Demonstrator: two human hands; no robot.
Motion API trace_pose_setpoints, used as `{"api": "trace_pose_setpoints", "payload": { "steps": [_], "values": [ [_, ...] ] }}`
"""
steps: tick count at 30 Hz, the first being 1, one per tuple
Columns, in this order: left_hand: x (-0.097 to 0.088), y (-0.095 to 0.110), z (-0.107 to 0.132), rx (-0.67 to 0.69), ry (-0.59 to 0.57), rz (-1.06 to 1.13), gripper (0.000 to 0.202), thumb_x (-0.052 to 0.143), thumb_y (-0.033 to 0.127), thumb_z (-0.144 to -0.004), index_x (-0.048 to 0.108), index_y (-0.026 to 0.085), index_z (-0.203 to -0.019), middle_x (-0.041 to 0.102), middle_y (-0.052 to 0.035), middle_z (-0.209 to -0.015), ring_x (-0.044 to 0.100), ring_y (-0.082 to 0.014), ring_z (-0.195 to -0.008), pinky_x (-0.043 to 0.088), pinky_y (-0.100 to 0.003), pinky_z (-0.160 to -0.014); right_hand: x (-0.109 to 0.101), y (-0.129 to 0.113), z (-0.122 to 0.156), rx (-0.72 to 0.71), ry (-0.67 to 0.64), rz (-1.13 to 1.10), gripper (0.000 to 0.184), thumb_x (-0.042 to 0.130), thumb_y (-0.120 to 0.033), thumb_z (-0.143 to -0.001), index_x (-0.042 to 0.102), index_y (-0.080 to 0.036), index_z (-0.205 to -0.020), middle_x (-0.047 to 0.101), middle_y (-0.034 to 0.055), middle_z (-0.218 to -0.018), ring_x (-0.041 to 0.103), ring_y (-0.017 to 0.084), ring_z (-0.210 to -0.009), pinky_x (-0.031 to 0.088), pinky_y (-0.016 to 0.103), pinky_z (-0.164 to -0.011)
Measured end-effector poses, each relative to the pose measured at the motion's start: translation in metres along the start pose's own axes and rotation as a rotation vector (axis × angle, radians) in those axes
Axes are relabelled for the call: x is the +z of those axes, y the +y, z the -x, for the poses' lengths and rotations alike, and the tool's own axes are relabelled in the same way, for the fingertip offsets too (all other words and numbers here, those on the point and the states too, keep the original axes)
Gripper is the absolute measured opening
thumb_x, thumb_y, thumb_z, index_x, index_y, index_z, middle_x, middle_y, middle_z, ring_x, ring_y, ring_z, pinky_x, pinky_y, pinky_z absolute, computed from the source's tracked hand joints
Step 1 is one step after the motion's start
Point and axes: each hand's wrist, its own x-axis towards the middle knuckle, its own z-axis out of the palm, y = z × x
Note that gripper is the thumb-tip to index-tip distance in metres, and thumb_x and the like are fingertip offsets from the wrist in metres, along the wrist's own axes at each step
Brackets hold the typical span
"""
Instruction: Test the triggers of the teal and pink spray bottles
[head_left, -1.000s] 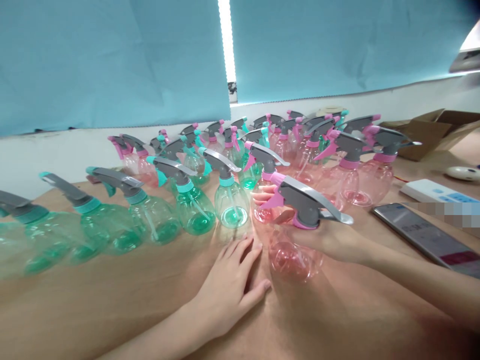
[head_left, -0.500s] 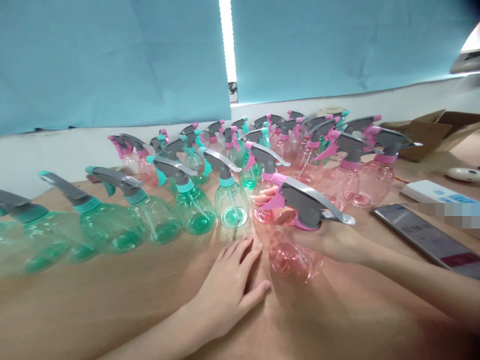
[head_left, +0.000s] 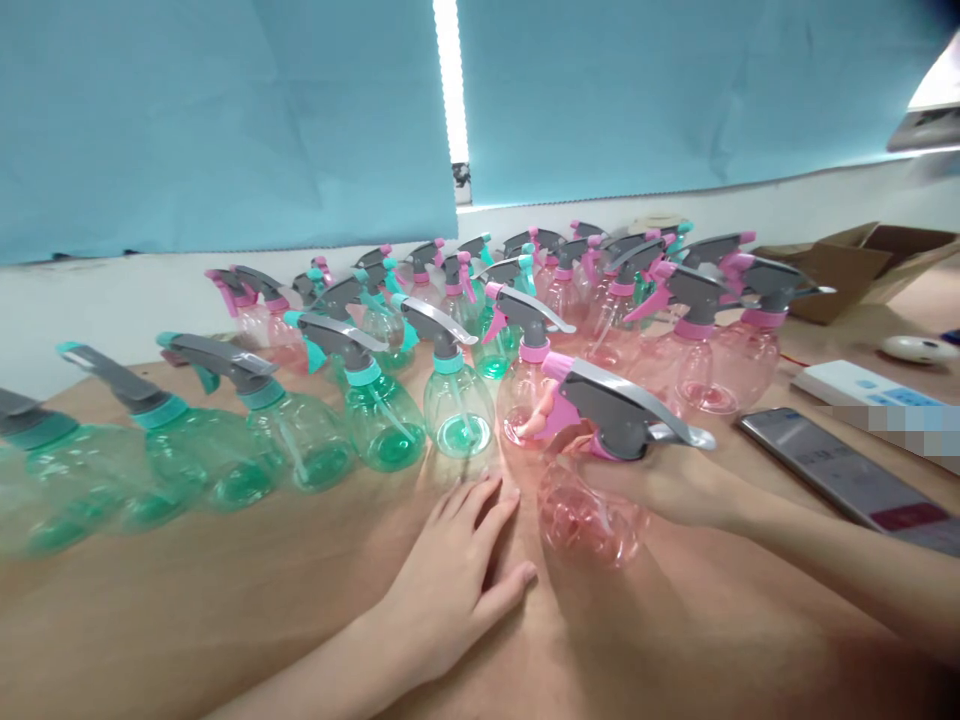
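Note:
My right hand [head_left: 645, 480] is closed around the neck of a pink spray bottle [head_left: 592, 515], its fingers curling at the pink trigger. The bottle has a grey head with a pink nozzle pointing left, and part of its neck is hidden by the hand. My left hand [head_left: 465, 560] lies flat on the wooden table [head_left: 300, 620], fingers stretched out, holding nothing. Just beyond its fingertips stands a green spray bottle [head_left: 459, 405] with a teal collar. Another pink spray bottle [head_left: 529, 385] stands upright behind the held one.
A row of green spray bottles [head_left: 296, 440] runs to the left. Behind it stand several pink spray bottles [head_left: 694, 360] and green ones. At right lie a phone [head_left: 832, 475], a white power strip [head_left: 870, 385] and a white mouse [head_left: 919, 349]. A cardboard box [head_left: 840, 265] sits behind.
Fingers of my right hand have drawn in around the trigger of the pink spray bottle. My left hand stays flat on the table. The view has shifted slightly.

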Motion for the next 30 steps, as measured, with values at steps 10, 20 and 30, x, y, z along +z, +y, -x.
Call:
{"api": "trace_pose_setpoints", "payload": {
  "steps": [10,20,30],
  "values": [
    [0.004,-0.004,-0.001,0.035,0.061,-0.02,0.052,0.049,0.041,-0.094,0.041,0.016,-0.139,0.04,-0.0135,-0.145,0.036,-0.0322,-0.132,0.033,-0.051,-0.107,0.002,0.004,0.0,-0.033,0.098,0.024,0.029,0.053,-0.019,-0.061,0.028,-0.023,-0.048,0.027,-0.0072,-0.044,0.029,0.008,-0.038,0.032,0.023,-0.036],
    [0.007,-0.007,-0.001,0.042,0.089,-0.003,0.052,0.048,0.041,-0.094,0.04,0.019,-0.14,0.041,-0.0119,-0.144,0.038,-0.0323,-0.13,0.034,-0.051,-0.106,0.006,0.012,-0.004,-0.102,0.071,-0.026,0.016,0.054,-0.02,-0.067,0.063,-0.024,-0.08,0.057,-0.0025,-0.065,0.056,0.016,-0.064,0.049,0.028,-0.055],
    [0.01,-0.009,-0.001,0.044,0.103,-0.011,0.053,0.047,0.042,-0.095,0.036,0.021,-0.142,0.04,-0.0118,-0.144,0.038,-0.0312,-0.13,0.035,-0.051,-0.105,0.007,0.006,-0.004,-0.067,0.048,-0.072,0.017,0.052,-0.023,-0.067,0.061,-0.025,-0.082,0.056,-0.0015,-0.065,0.053,0.016,-0.06,0.049,0.032,-0.057]
  ]
}}
